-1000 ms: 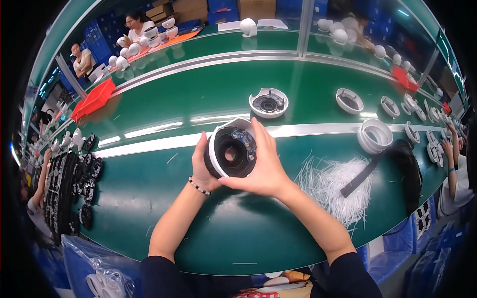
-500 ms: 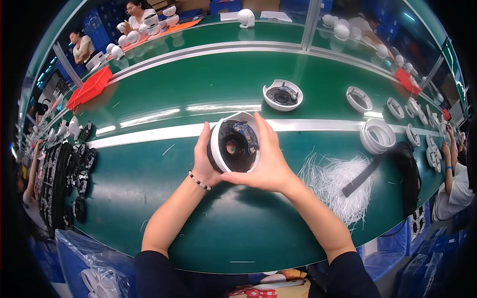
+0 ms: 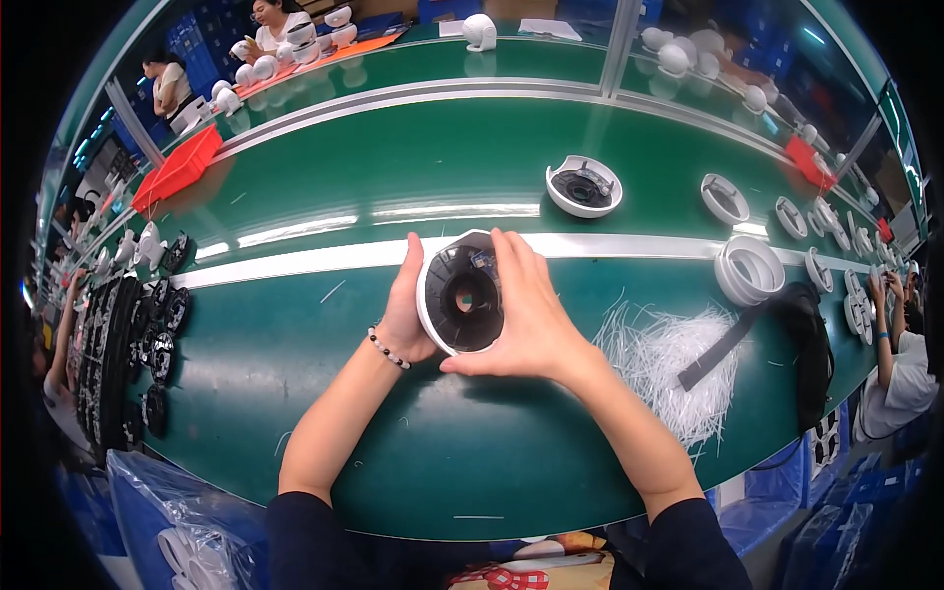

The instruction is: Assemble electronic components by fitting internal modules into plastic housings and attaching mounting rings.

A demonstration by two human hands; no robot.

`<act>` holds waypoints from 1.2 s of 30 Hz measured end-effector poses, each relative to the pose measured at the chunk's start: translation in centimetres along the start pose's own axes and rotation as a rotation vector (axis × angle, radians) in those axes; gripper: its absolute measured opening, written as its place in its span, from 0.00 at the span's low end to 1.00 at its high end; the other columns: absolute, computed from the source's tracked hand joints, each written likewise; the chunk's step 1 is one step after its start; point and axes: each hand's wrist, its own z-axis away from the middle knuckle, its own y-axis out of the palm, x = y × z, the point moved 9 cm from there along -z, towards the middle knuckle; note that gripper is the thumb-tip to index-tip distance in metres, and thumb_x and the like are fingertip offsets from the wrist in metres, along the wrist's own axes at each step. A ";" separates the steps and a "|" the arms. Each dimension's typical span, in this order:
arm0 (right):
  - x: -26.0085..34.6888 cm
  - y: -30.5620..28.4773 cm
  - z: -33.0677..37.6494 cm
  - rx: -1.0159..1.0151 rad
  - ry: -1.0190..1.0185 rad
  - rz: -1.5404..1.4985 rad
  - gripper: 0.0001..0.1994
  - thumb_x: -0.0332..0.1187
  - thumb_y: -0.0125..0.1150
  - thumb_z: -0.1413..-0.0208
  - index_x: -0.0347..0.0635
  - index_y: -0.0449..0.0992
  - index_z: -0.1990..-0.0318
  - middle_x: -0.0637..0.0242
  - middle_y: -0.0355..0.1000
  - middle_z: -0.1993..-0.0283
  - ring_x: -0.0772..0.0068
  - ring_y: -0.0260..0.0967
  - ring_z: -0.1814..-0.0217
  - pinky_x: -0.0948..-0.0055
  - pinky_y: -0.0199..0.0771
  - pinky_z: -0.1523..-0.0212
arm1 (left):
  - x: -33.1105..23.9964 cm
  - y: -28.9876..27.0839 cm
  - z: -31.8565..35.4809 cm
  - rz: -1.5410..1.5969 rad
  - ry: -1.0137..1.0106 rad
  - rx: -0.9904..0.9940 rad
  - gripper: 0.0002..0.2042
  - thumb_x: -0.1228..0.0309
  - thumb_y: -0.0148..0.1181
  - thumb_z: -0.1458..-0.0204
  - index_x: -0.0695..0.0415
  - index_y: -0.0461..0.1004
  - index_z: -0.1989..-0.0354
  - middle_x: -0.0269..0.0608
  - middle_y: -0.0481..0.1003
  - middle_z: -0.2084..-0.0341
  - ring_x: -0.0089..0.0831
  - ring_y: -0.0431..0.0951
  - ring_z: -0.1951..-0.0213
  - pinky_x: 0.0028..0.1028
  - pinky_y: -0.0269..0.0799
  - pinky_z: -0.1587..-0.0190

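Observation:
Between my two hands is a round white housing (image 3: 462, 310) with a black inside, a hole at its middle and a small blue circuit board near its upper right edge. It is raised above the green bench, its inside facing me. My left hand (image 3: 403, 313) supports it from the left, fingers partly hidden behind it. My right hand (image 3: 529, 320) is closed around its right side, thumb at the lower rim, fingers covering part of the board. A similar white housing (image 3: 584, 187) sits on the green belt (image 3: 393, 162) beyond.
White plastic strips (image 3: 674, 369) are heaped on the bench (image 3: 265, 393), with a dark grey strap (image 3: 716, 356) over them. Stacked white rings (image 3: 748, 270) stand at the right. Black parts (image 3: 157, 359) line the left. A red bin (image 3: 179, 169) is far left. People work around.
The housing in my hands has turned, and less of its circuit board shows. My right fingers have shifted over its edge. The housings on the belt have moved to the right.

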 end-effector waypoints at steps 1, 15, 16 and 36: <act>0.1 -0.1 0.0 0.005 -0.033 -0.012 0.59 0.50 0.71 0.83 0.23 0.42 0.44 0.42 0.44 0.44 0.43 0.44 0.43 0.56 0.50 0.45 | 0.1 0.0 -0.1 -0.003 -0.005 0.008 0.40 0.35 0.24 0.54 0.58 0.58 0.47 0.45 0.65 0.53 0.35 0.66 0.51 0.32 0.63 0.48; -6.0 -8.4 2.1 -0.380 0.050 0.133 0.45 0.52 0.65 0.66 0.34 0.51 0.43 0.47 0.45 0.39 0.50 0.42 0.37 0.59 0.42 0.40 | -4.2 -7.9 -8.6 0.159 0.325 -0.334 0.22 0.58 0.41 0.51 0.65 0.64 0.56 0.48 0.69 0.58 0.38 0.69 0.56 0.37 0.63 0.50; -7.7 -10.9 2.6 -0.354 0.067 0.190 0.37 0.48 0.64 0.64 0.35 0.59 0.47 0.51 0.55 0.43 0.54 0.50 0.40 0.62 0.49 0.42 | -5.0 -8.9 -9.7 0.133 0.352 -0.326 0.20 0.60 0.40 0.50 0.65 0.64 0.56 0.47 0.69 0.58 0.38 0.69 0.55 0.37 0.63 0.49; -27.6 -27.1 13.5 -0.070 0.455 0.837 0.07 0.27 0.51 0.54 0.30 0.68 0.69 0.47 0.66 0.72 0.49 0.62 0.69 0.62 0.61 0.66 | -31.5 -22.0 21.6 -2.131 0.617 -1.483 0.13 0.72 0.53 0.60 0.57 0.71 0.63 0.47 0.73 0.68 0.43 0.72 0.63 0.36 0.67 0.58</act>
